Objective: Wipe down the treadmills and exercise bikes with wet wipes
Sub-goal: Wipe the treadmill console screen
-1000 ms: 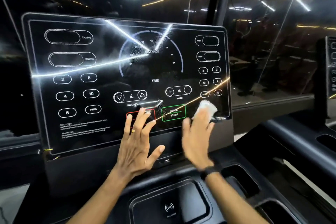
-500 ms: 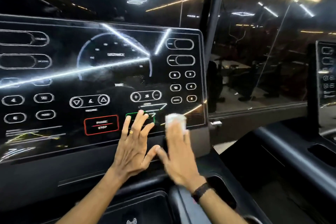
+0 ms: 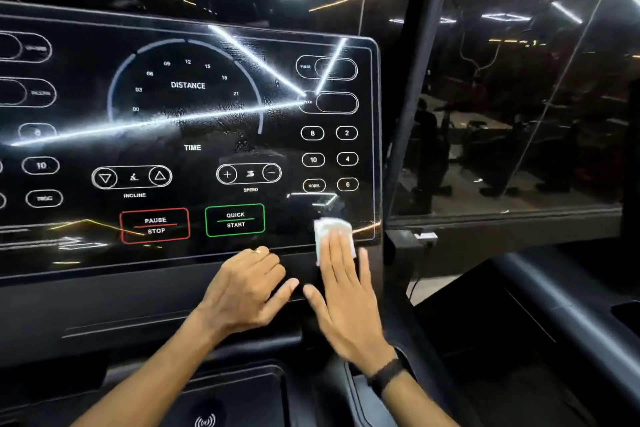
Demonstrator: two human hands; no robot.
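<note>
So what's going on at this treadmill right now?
A person is wiping the treadmill console with a white wet wipe. The right hand presses the wipe flat under straight fingers at the panel's lower right corner, below the MODEL button and right of QUICK START. The left hand rests with curled fingers on the console's lower edge beside it, holding nothing. Streaky smears show across the middle of the glossy panel.
</note>
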